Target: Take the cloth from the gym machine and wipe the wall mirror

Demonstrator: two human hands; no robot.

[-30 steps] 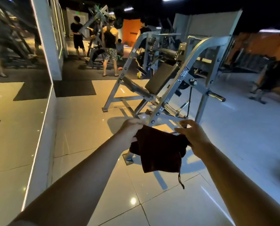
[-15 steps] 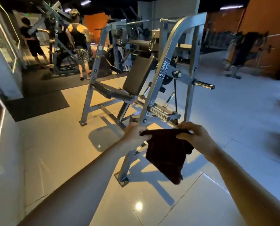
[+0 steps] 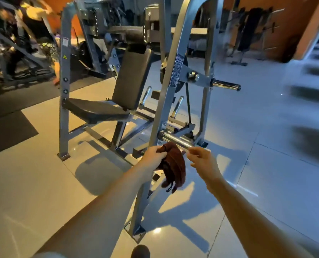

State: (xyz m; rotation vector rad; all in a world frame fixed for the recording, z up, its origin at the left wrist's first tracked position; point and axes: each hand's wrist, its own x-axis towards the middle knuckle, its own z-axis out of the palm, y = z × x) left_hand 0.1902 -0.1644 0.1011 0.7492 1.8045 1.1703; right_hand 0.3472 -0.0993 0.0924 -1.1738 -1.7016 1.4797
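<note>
Left hand [image 3: 152,157] grasps the bunched brown cloth [image 3: 174,167] just below the gym machine's chrome bar [image 3: 176,139]. Right hand [image 3: 203,161], fingers loosely curled, holds nothing beside the cloth.

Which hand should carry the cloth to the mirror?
Left. The left hand already grips the bunched cloth; the right hand is beside it, fingers loose, holding nothing. The mirror isn't in view.
</note>
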